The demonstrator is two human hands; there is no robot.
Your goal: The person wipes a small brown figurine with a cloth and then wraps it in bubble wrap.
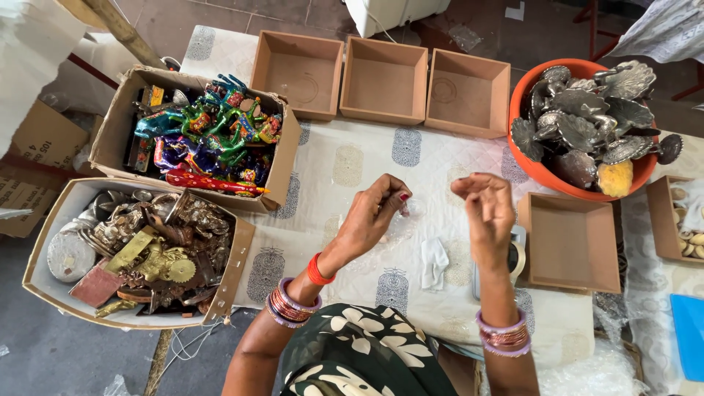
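My left hand (375,213) hovers over the middle of the patterned white cloth (352,158), its fingers pinched on a thin clear plastic film (411,210) that trails toward the table. Level with it, my right hand (485,209) is raised with fingers curled together; whether it holds the film's other end I cannot tell. A crumpled white scrap (434,262) lies on the cloth between my forearms. A roll of tape (518,258) sits just right of my right wrist.
Three brown open boxes (384,79) line the far edge, another (572,240) sits at right. An orange bowl (529,163) holds silver metal figures. At left, one cardboard carton (117,125) holds painted figures, another (44,253) brass pieces.
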